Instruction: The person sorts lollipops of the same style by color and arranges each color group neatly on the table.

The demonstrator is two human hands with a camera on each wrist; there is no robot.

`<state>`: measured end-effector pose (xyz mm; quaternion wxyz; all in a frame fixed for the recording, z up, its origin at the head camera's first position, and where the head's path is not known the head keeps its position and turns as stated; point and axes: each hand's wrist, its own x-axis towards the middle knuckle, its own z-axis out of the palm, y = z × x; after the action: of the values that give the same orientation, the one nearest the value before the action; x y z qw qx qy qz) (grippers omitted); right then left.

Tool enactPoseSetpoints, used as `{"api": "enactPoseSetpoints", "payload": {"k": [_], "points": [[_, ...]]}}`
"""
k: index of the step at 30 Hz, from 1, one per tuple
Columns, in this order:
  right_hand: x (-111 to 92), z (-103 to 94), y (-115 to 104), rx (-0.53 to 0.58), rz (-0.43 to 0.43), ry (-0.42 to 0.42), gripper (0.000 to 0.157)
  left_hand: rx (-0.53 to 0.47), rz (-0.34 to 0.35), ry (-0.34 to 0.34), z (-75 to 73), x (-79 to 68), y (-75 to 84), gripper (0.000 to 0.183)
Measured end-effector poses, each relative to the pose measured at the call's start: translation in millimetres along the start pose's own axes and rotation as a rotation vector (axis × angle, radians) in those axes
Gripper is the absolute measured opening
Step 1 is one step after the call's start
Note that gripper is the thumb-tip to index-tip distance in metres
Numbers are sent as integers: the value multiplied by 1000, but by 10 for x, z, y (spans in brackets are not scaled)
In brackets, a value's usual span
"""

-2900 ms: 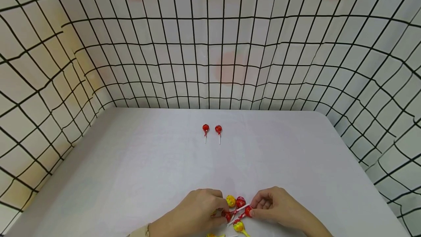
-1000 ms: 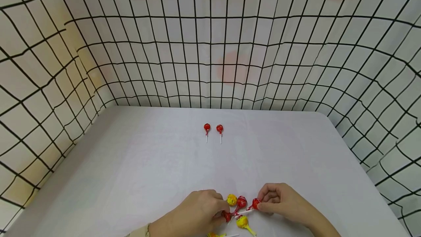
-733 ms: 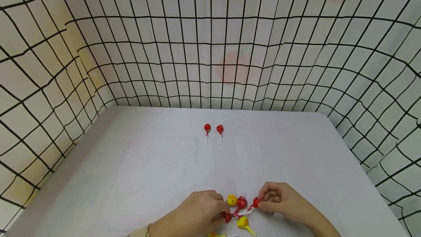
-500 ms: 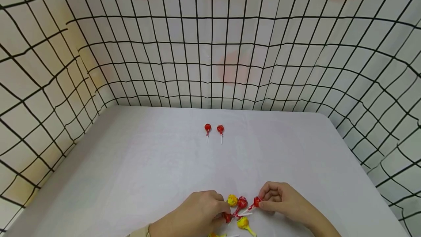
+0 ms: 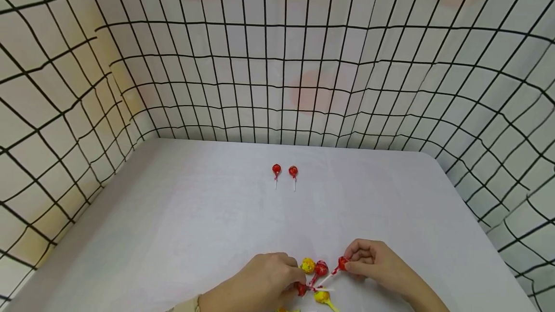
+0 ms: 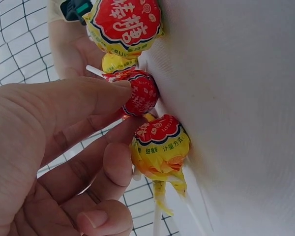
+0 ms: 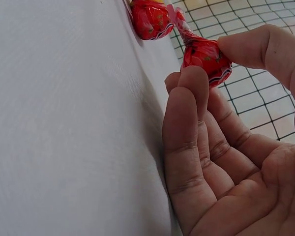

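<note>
My left hand (image 5: 264,278) pinches the red-wrapped head of a lollipop (image 6: 146,96) between thumb and fingers, low over the white table. To its right, my right hand (image 5: 383,265) grips another red lollipop (image 7: 206,61) by its head, its white stick slanting down toward the pile. Between the hands lie a loose red lollipop (image 5: 321,268) and a yellow one (image 5: 308,265). Nearer me rests another yellow lollipop (image 5: 322,296) with a twisted yellow wrapper end. A yellow-and-red lollipop (image 6: 161,147) sits close to my left fingers in the left wrist view; my left hand partly hides the pile.
Farther back on the white table (image 5: 208,215), two red lollipops (image 5: 276,169) lie side by side, sticks toward me. Black-grid netting (image 5: 303,61) over pale cloth surrounds the table's back and sides. Part of another yellow lollipop (image 5: 284,310) shows at the bottom edge.
My right hand has drawn its red lollipop rightward, away from the pile. The left hand stays almost in place, keeping its hold on the other red lollipop. The view has shifted slightly.
</note>
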<state>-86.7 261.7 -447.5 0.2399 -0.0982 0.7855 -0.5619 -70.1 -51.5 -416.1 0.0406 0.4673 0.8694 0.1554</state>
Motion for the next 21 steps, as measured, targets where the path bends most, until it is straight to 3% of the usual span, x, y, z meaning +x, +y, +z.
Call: {"api": "enactPoseSetpoints", "payload": {"k": [12,21], "points": [[103,-120,-27,-104,38,68,24,8,15,0,-12,-10,-9,13],[392,-314,-193,-227,17,112,23,13,25,19,-3,-30,-15,14]]}}
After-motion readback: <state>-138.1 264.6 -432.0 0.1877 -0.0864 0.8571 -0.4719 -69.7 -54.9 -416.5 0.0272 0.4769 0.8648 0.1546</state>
